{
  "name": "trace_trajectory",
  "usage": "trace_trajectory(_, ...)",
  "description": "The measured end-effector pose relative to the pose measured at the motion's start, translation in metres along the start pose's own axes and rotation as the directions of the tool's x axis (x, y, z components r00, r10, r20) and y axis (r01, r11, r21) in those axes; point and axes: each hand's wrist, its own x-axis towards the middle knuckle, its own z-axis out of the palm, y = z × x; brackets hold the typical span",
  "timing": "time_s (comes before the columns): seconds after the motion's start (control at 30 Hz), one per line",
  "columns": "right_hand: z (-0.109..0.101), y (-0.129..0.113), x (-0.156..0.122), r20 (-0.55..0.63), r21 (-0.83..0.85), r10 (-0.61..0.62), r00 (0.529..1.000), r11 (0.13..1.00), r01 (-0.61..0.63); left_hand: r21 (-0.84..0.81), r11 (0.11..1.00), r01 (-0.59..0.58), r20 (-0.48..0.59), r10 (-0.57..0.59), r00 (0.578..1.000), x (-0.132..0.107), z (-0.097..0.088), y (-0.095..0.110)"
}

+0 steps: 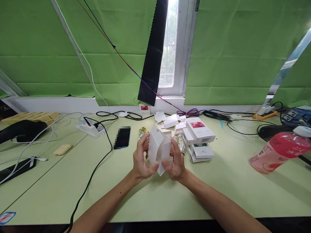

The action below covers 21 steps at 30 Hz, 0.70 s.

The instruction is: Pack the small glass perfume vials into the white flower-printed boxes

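A white folded cardboard piece (156, 144), looking like a partly opened small carton, is held upright between both hands above the table. My left hand (142, 158) grips its left side, with the thumb at the lower edge. My right hand (176, 161) closes on the right side, its thumb near the bottom too. Just right of my right hand lie stacked white boxes (200, 131), the top one bearing a red picture. Small glass bottles (179, 142) show partly behind my right hand. Small gold-coloured pieces (143, 131) lie behind my left hand.
Loose white card pieces (170, 120) lie behind the hands. A phone (122, 137) is to the left, near a power strip (91, 127) and a black cable (97, 165). At right stands a tilted-looking pink bottle (277, 153). Cables run along the back wall.
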Motion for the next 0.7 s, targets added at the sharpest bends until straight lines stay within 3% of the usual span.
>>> trace_trajectory(0.3,0.0017,0.0026,-0.0028,0.033,-0.037,-0.036,0.999,0.999,0.037,0.062,0.998,-0.004,0.010,0.003,1.000,-0.0023,-0.0015,-0.0007)
trace_trajectory(0.7,0.0015,-0.0006,0.0008,0.050,-0.062,-0.040,0.998,0.997,0.043,0.016,0.998,0.054,0.023,-0.054,0.998,-0.0050,-0.0006,-0.0024)
